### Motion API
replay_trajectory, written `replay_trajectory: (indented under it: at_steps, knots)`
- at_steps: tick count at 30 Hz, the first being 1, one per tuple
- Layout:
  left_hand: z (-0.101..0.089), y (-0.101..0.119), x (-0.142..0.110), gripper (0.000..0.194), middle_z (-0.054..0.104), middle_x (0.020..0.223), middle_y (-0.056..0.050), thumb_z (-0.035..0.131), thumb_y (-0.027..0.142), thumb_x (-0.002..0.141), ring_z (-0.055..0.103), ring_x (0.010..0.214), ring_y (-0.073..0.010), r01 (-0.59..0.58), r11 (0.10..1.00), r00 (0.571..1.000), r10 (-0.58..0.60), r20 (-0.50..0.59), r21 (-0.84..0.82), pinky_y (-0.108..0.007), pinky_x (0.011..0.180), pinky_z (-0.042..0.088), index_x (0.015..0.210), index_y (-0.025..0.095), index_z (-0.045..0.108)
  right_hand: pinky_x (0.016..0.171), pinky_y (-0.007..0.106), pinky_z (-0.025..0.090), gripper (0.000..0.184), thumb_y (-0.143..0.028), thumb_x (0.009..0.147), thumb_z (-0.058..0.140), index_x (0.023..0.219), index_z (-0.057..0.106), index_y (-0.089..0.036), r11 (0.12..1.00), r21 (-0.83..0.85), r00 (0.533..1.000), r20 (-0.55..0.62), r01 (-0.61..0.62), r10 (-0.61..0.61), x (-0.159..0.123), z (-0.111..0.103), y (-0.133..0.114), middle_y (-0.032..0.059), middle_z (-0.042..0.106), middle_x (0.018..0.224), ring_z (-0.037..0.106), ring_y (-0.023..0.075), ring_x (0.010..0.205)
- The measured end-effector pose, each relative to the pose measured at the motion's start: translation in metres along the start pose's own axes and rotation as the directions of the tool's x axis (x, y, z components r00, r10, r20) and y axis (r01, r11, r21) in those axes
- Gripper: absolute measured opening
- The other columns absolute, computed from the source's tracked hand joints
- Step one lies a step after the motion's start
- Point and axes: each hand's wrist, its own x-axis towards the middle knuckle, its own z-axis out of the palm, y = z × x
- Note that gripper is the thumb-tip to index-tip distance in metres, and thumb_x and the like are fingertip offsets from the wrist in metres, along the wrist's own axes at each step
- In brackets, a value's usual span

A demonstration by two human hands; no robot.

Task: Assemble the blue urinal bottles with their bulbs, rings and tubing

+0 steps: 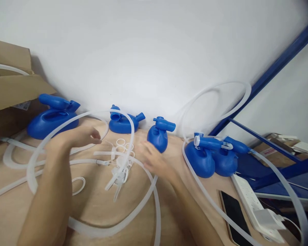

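Observation:
My left hand (79, 137) hovers over the left part of the table, fingers loosely bent and apart, near a coiled translucent hose (52, 130). My right hand (154, 159) is slightly blurred, its fingers stretched leftward beside another stretch of hose (143, 201); nothing shows in its grasp. Just behind it stands a blue plastic urinal bottle (157, 138) with a spouted blue piece (165, 125) on top. Between my hands lie a pile of clear plastic fittings (121, 171) and several white rings (120, 147). One larger ring (78, 185) lies apart, by my left forearm.
Other blue bottles stand along the wall: one at left (41, 124), one at centre (122, 126), two at right (200, 162). An open cardboard box (12, 92) is far left. A phone (234, 217), a power strip (248, 201) and a blue metal frame (269, 65) are at right.

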Motion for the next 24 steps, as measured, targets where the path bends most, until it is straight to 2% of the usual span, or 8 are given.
replay_trajectory:
  at_steps: [2,4,6,7,11,15,19,24]
  knots:
    - [0.024,0.018,0.019,0.032,0.081,0.111,-0.007,0.08,0.035,0.074,0.073,0.101,-0.0306,-0.038,0.997,0.991,0.029,0.128,0.07,-0.036,0.09,0.054,0.104,0.023,0.081,0.126,0.058,0.034,0.059,-0.022,0.096,0.056,0.155,0.048,-0.023,0.962,-0.003,0.933,-0.244,-0.273,0.264,-0.001,-0.002,0.027,0.0159,0.045,0.159,0.039,0.0334,0.152]
    - [0.051,0.034,0.037,0.039,0.074,0.132,-0.01,0.076,0.031,0.081,0.069,0.117,-0.0324,-0.071,0.99,0.976,0.043,0.214,0.125,-0.038,0.099,0.052,0.119,0.024,0.077,0.12,0.063,0.039,0.053,-0.037,0.096,0.062,0.146,0.057,-0.019,0.85,0.071,0.754,-0.428,-0.522,0.499,-0.002,0.001,0.051,0.02,0.052,0.147,0.048,0.0389,0.14]
    - [0.076,0.045,0.051,0.036,0.069,0.138,-0.01,0.075,0.032,0.087,0.066,0.124,-0.0309,-0.118,0.979,0.952,0.064,0.299,0.164,-0.038,0.104,0.051,0.123,0.026,0.075,0.114,0.067,0.041,0.059,-0.05,0.09,0.068,0.139,0.062,-0.018,0.752,0.138,0.627,-0.466,-0.645,0.624,-0.005,0.008,0.068,0.0214,0.055,0.139,0.051,0.043,0.133]
    - [0.088,0.048,0.056,0.034,0.068,0.137,-0.011,0.074,0.033,0.09,0.065,0.124,-0.0298,-0.134,0.974,0.939,0.066,0.338,0.184,-0.039,0.104,0.052,0.123,0.026,0.074,0.113,0.069,0.041,0.062,-0.054,0.089,0.069,0.139,0.062,-0.018,0.73,0.154,0.607,-0.455,-0.666,0.651,-0.008,0.013,0.074,0.0216,0.055,0.137,0.051,0.0442,0.132]
    - [0.118,0.047,0.066,0.038,0.064,0.135,-0.012,0.067,0.038,0.101,0.066,0.115,-0.0266,-0.149,0.95,0.905,0.019,0.426,0.275,-0.048,0.097,0.059,0.133,0.018,0.063,0.114,0.072,0.037,0.059,-0.053,0.092,0.063,0.142,0.056,-0.022,0.792,0.166,0.671,-0.446,-0.587,0.592,-0.019,0.028,0.088,0.0209,0.052,0.146,0.046,0.0436,0.138]
    - [0.127,0.039,0.072,0.037,0.064,0.134,-0.012,0.067,0.037,0.101,0.067,0.114,-0.026,-0.112,0.93,0.892,-0.062,0.449,0.35,-0.046,0.095,0.059,0.133,0.019,0.063,0.121,0.066,0.031,0.057,-0.049,0.094,0.059,0.144,0.052,-0.023,0.837,0.179,0.715,-0.446,-0.518,0.538,-0.017,0.032,0.097,0.0173,0.045,0.157,0.033,0.039,0.151]
    - [0.13,0.035,0.075,0.039,0.064,0.134,-0.011,0.068,0.037,0.1,0.067,0.114,-0.0264,-0.08,0.914,0.881,-0.121,0.456,0.398,-0.047,0.094,0.06,0.134,0.018,0.063,0.119,0.063,0.033,0.056,-0.055,0.095,0.057,0.142,0.054,-0.026,0.824,0.219,0.706,-0.432,-0.522,0.562,0.0,0.031,0.098,0.0155,0.052,0.148,0.042,0.0372,0.144]
    - [0.129,0.036,0.073,0.038,0.064,0.134,-0.012,0.067,0.037,0.101,0.067,0.114,-0.0263,-0.106,0.892,0.888,-0.114,0.445,0.44,-0.047,0.095,0.059,0.133,0.019,0.063,0.109,0.058,0.043,0.039,-0.051,0.092,0.059,0.121,0.057,-0.024,0.8,0.299,0.648,-0.471,-0.521,0.598,0.01,0.025,0.105,0.0125,0.062,0.122,0.055,0.0336,0.118]
